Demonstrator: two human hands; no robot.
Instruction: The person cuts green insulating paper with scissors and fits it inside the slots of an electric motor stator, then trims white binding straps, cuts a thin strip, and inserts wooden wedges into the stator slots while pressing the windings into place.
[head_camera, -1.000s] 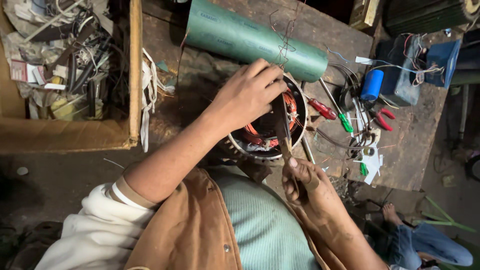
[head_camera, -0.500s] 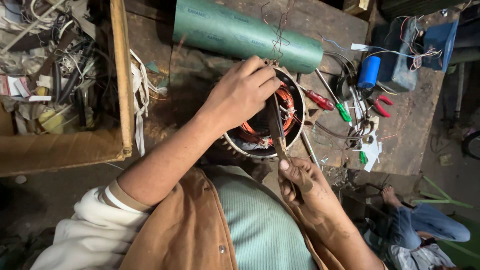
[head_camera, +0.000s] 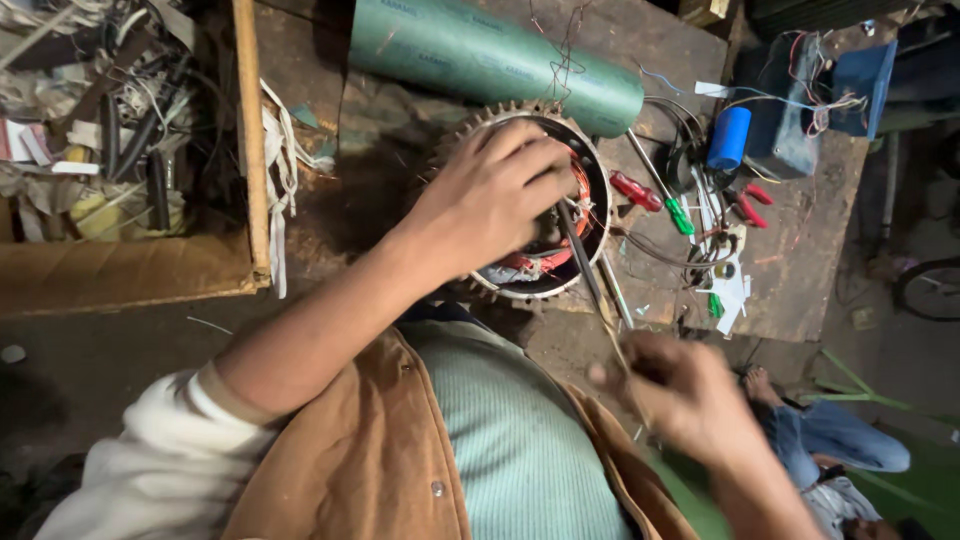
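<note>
Stator (head_camera: 585, 215) sits mid-surface, near front edge, just below green tube (head_camera: 490, 60). Left hand (head_camera: 495, 200) presses down inside its ring, fingers curled over red windings. Right hand (head_camera: 680, 395), blurred, off front edge, seems pinched on thin strip (head_camera: 590, 275) running up into ring. Screwdrivers (head_camera: 655, 200) and pliers (head_camera: 750, 200) toward right edge.

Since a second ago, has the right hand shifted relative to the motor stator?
Yes. The right hand has pulled back from the motor stator toward the person's body, drawing the thin strip out with it.
</note>
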